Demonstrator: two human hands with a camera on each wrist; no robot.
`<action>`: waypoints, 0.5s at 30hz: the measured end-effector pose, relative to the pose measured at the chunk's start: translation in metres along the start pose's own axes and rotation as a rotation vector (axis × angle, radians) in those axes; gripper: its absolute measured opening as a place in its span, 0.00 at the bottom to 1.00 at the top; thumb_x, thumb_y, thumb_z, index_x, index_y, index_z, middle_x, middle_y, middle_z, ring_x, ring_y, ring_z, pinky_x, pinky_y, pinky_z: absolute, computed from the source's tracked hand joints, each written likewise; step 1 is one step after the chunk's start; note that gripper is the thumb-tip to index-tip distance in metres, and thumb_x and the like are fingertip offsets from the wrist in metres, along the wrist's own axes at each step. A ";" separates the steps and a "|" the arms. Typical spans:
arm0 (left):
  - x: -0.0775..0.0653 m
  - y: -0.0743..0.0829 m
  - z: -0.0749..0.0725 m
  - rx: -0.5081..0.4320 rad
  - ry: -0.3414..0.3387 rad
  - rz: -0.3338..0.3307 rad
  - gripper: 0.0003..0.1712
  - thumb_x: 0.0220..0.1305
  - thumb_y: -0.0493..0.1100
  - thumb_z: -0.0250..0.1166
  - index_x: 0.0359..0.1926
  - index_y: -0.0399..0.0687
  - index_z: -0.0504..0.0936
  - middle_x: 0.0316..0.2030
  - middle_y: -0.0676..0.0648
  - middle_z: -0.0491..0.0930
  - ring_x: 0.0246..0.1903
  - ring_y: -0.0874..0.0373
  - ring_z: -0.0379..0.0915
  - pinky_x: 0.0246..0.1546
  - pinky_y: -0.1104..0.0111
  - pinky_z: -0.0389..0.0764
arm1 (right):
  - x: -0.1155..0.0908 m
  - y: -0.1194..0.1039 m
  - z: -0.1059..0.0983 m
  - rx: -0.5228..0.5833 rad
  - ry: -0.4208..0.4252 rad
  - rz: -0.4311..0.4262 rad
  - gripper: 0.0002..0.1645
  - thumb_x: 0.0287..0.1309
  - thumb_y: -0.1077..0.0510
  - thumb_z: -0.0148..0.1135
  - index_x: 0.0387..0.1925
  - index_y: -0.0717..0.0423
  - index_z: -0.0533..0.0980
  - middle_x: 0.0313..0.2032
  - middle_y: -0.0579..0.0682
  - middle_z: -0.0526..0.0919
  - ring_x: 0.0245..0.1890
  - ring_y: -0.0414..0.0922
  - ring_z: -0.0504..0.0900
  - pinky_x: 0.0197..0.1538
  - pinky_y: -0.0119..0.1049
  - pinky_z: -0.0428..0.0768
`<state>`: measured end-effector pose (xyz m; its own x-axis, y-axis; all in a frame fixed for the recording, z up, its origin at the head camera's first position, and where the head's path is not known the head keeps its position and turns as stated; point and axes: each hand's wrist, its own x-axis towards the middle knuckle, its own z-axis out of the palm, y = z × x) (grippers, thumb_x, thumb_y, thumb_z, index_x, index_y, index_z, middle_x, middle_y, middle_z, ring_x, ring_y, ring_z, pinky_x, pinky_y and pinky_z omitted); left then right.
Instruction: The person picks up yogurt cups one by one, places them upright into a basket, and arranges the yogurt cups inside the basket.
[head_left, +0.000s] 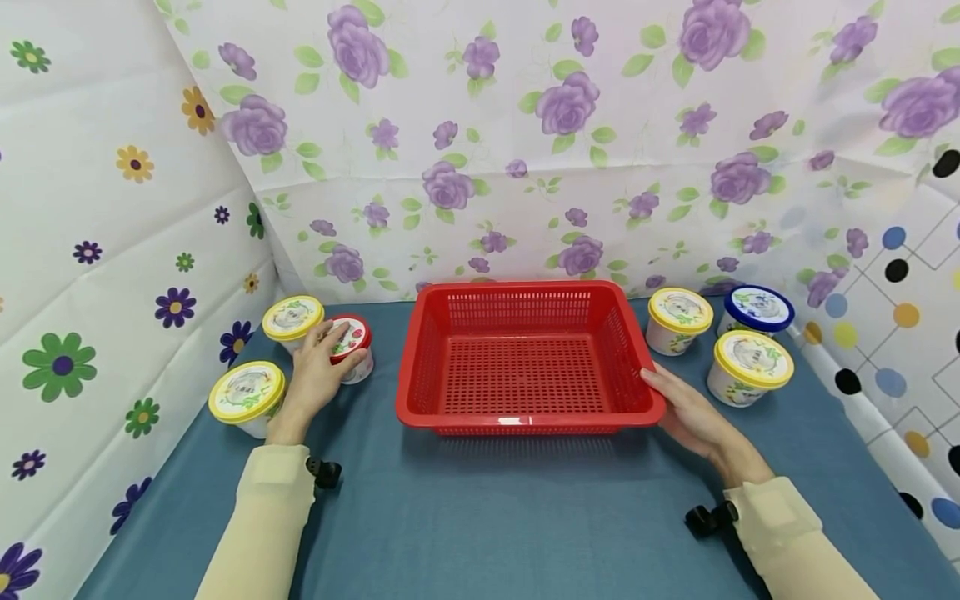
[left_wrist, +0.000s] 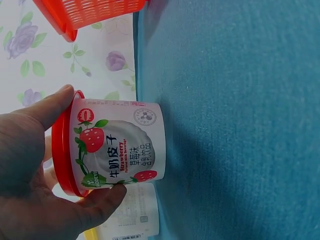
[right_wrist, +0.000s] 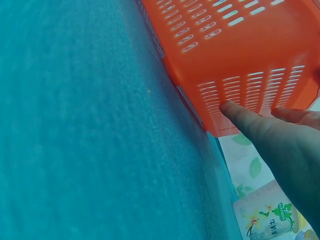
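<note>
My left hand (head_left: 313, 375) grips a small cup with a red lid (head_left: 362, 364) at the left of the table. In the left wrist view, fingers and thumb span this strawberry milk cup (left_wrist: 120, 142), whose base is at the blue cloth. Two yellow-lidded cups, one behind (head_left: 294, 319) and one in front (head_left: 247, 396), stand beside that hand. My right hand (head_left: 693, 414) holds the right side of a red plastic basket (head_left: 517, 417), thumb at the rim. In the right wrist view, its fingers (right_wrist: 245, 119) lie against the basket's slotted outer wall (right_wrist: 215, 92).
To the right of the basket stand two more yellow-lidded cups, one nearer (head_left: 750, 367) and one farther back (head_left: 678, 321), and a blue-lidded cup (head_left: 757, 308). Blue cloth (head_left: 510, 517) covers the table. Flowered sheets (head_left: 480, 167) hang behind and at the sides.
</note>
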<state>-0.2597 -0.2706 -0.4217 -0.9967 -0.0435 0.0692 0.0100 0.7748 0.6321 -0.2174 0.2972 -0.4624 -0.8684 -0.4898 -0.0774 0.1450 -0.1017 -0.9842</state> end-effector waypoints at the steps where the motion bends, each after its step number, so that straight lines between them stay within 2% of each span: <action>1: 0.000 0.000 0.000 0.002 0.000 -0.005 0.43 0.75 0.56 0.64 0.81 0.46 0.58 0.81 0.35 0.44 0.72 0.26 0.44 0.66 0.28 0.61 | 0.000 0.000 0.000 0.002 0.000 0.002 0.36 0.85 0.48 0.37 0.84 0.48 0.43 0.73 0.61 0.63 0.59 0.44 0.79 0.60 0.39 0.82; 7: 0.000 0.002 0.000 0.011 0.001 -0.016 0.43 0.75 0.57 0.63 0.81 0.46 0.58 0.81 0.35 0.44 0.73 0.25 0.44 0.66 0.28 0.61 | 0.000 0.000 0.000 0.005 0.001 0.009 0.36 0.85 0.47 0.37 0.84 0.47 0.42 0.74 0.63 0.60 0.60 0.44 0.78 0.61 0.39 0.81; 15: 0.001 0.005 -0.003 0.015 0.019 0.019 0.42 0.76 0.57 0.62 0.81 0.45 0.59 0.80 0.34 0.47 0.74 0.25 0.44 0.68 0.28 0.56 | 0.001 0.000 0.000 -0.001 0.008 0.012 0.36 0.85 0.47 0.38 0.84 0.47 0.42 0.73 0.63 0.61 0.60 0.44 0.79 0.61 0.39 0.81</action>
<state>-0.2607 -0.2688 -0.4159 -0.9946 -0.0409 0.0956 0.0272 0.7851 0.6188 -0.2177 0.2966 -0.4622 -0.8704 -0.4839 -0.0907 0.1551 -0.0947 -0.9834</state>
